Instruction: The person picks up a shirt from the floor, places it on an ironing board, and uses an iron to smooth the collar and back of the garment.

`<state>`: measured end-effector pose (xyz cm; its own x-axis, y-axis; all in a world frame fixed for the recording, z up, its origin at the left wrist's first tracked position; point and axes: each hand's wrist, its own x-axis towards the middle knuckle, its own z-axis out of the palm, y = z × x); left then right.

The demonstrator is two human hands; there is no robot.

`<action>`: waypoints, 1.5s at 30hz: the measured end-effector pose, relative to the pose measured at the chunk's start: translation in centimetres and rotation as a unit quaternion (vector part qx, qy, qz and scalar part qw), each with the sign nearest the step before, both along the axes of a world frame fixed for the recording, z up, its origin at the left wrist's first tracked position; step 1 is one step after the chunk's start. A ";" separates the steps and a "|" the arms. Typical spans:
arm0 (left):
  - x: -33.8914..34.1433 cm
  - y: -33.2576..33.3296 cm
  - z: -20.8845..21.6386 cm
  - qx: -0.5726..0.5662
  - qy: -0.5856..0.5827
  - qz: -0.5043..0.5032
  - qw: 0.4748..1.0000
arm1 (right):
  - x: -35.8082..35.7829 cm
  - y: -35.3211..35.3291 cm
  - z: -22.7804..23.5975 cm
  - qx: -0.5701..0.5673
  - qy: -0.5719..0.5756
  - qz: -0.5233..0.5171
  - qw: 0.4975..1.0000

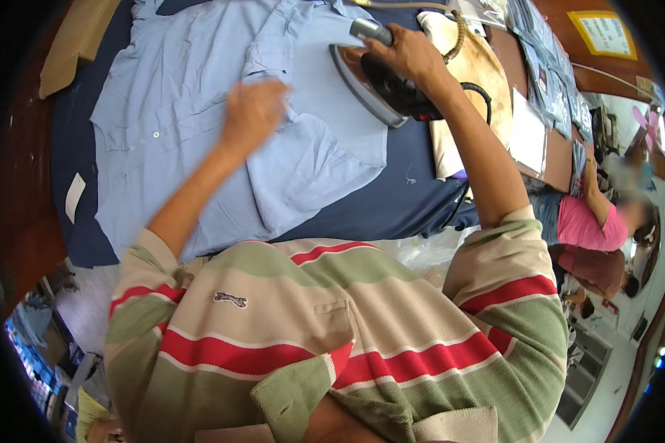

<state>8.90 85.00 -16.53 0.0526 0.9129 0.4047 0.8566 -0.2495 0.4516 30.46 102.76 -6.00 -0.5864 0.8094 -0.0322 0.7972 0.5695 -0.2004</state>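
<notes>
A light blue button shirt [177, 155] lies spread and partly folded over on a dark blue cloth [414, 151]. My right hand [414, 55] is wrapped round the handle of an electric iron [383, 83], toward the far right of the shirt. The iron's soleplate edge rests at the shirt's smooth right-hand part. My left hand [255, 114] is over the middle of the shirt, next to a rumpled fold. Motion blurs its fingers, so I cannot tell whether it grips the fabric.
A stained cream pad [484, 81] lies right of the iron, with a hose and black cord beside it. Packaged blue shirts [545, 70] line the far right. A cardboard piece [77, 44] and a white slip [74, 197] are at left. Other people [587, 221] work at right.
</notes>
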 end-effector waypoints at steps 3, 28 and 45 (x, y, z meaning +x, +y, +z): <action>7.4 -4.0 1.4 -0.032 0.028 -0.077 0.996 | 0.1 3.0 -0.8 0.019 0.036 0.008 0.999; 9.6 -4.3 -0.5 -0.049 -0.042 -0.050 0.997 | 9.7 -12.7 3.3 -0.112 0.002 -0.238 0.965; 9.0 -4.2 -0.2 -0.068 -0.075 -0.063 0.993 | 8.1 -10.3 1.5 -0.072 0.003 -0.237 0.969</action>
